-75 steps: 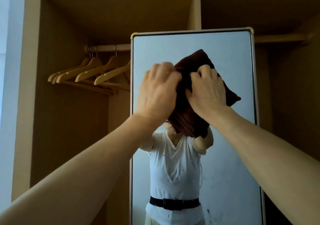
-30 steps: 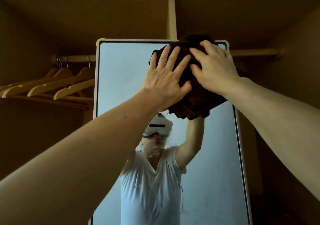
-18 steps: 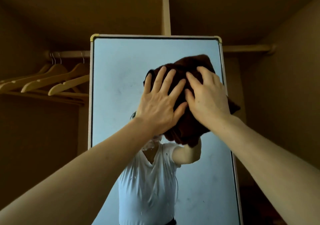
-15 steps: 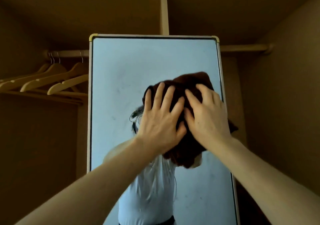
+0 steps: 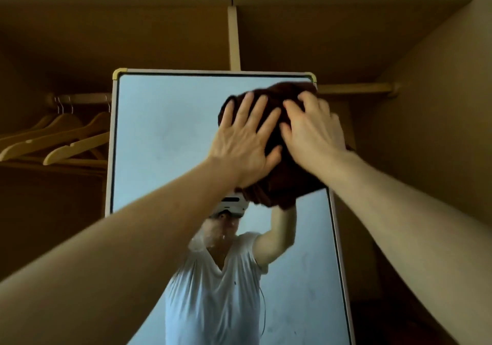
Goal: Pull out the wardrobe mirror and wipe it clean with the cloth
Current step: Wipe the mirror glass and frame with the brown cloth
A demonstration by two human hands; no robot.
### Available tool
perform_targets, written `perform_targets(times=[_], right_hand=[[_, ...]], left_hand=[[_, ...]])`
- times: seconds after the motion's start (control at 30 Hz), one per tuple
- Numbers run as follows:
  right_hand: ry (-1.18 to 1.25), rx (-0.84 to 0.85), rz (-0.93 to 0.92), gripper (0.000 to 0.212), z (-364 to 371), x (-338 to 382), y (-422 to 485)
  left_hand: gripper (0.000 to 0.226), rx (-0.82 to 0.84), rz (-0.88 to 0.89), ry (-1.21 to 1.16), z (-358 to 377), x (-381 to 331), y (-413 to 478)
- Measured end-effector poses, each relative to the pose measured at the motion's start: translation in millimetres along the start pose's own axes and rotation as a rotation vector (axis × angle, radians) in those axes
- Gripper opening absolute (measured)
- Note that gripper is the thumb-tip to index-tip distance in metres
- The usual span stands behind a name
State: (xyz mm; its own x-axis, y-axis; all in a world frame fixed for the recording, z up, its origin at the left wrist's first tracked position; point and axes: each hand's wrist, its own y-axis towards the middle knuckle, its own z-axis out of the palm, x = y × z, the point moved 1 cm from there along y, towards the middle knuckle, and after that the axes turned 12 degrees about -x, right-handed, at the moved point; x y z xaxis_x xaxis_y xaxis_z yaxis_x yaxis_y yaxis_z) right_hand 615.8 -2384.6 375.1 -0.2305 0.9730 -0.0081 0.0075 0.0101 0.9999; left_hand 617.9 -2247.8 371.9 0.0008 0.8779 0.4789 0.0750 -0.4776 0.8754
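The left hand [image 5: 245,142] is pressing flat on a bunched dark brown cloth [image 5: 288,185], its grip wide, with the fingers straight and fanned apart and the thumb lying along the cloth's lower side. The right hand [image 5: 312,134] is lying just beside it on the same cloth, the two thumbs nearly touching. Its fingers are bending over the upper folds, but they are blurred, so I cannot tell whether this grip is clutching the fabric or only pushing on it. The cloth is sitting against the glass at the upper right corner of a tall rectangular mirror with a pale frame and yellowish corner caps [image 5: 165,131], its top edge reaching almost to the frame and its lower folds hanging below both palms. Both bare forearms are reaching up from the lower corners of the view. The mirror is standing upright in front of an open tan wooden wardrobe [image 5: 426,105] and is showing the reflection of a person in a white T-shirt [image 5: 213,291] with one arm raised. Faint smudges are showing on the lower right of the glass. Left of the mirror, light wooden coat hangers [image 5: 66,137] are hanging from a rail [image 5: 80,98]. A second rail [image 5: 354,88] is running behind the mirror's right top corner.
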Motion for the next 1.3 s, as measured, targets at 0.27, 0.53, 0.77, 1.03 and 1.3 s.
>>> perform_targets(times=[0.27,0.53,0.77,1.03,1.3], right_hand=[[-0.036,0.208,-0.008,0.054,-9,-2,18],[-0.058,0.217,-0.180,0.059,-27,26,-115],[0.141,0.172,-0.217,0.051,-20,36,-111],[0.168,0.062,-0.168,0.053,0,66,16],[0.259,-0.011,-0.170,0.045,9,74,-29]], left_hand=[[0.069,0.036,0.010,0.025,5,0,23],[0.071,-0.032,0.181,-0.132,-7,-12,-111],[0.068,0.039,0.306,-0.069,-13,22,-130],[0.069,0.062,0.103,0.180,-28,86,-27],[0.070,0.035,-0.131,-0.094,-17,52,-72]])
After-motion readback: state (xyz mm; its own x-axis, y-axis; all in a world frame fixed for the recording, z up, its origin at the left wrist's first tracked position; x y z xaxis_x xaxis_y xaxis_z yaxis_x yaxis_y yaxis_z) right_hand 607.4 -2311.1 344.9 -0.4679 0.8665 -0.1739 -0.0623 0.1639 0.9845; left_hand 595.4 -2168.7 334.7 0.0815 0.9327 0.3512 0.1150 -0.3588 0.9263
